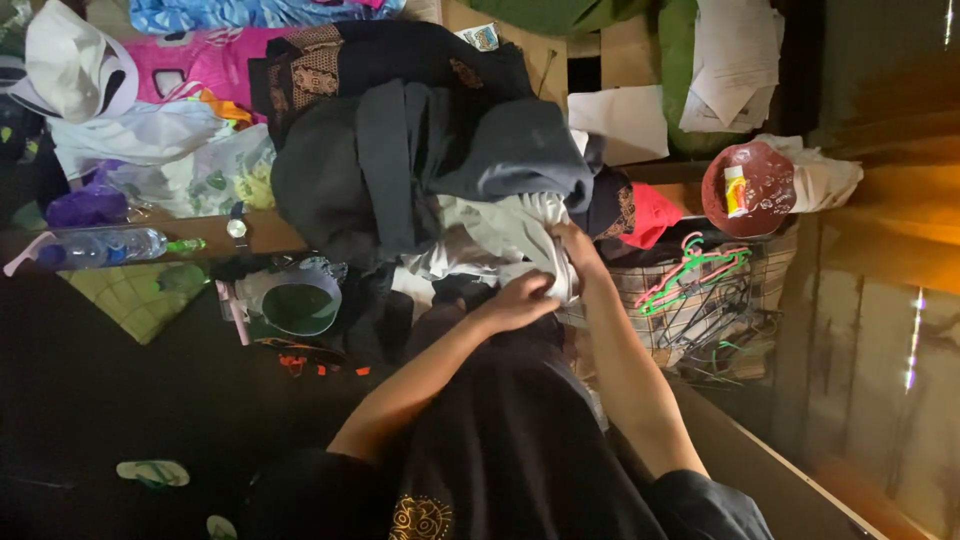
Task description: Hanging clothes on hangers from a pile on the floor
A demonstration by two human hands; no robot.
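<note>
Both my hands grip a white garment (505, 235) that lies at the near edge of a heap of dark clothes (420, 150). My left hand (520, 300) clutches a lower fold of the white cloth from the near side. My right hand (575, 248) is closed on the cloth's right edge, just above the left hand. A dark grey piece (520, 150) lies over the top of the white garment. A red cloth (652, 215) pokes out right of the pile.
Right of my hands a wire basket (700, 320) holds several coloured hangers (700, 265); a round red container (750, 185) sits above it. At left are a water bottle (100, 247), a wristwatch (237, 228), a round green-faced object (300, 305), a white cap (70, 65) and flip-flops (150, 472).
</note>
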